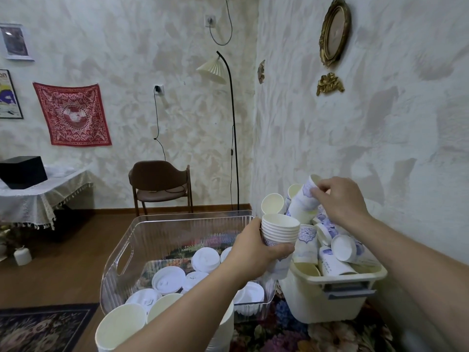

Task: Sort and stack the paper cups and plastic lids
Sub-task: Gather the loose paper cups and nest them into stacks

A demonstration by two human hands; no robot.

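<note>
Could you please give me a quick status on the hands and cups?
Left hand holds nested cup stack. Right hand pinches loose cup over cream bin. Nothing in the way.

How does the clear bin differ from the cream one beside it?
The clear bin is see-through, ribbed and wider, holding white plastic lids lying loosely; the cream bin is opaque, smaller, and heaped above its rim with paper cups. Both stand on the flowered cloth and have cut-out handles.
</note>
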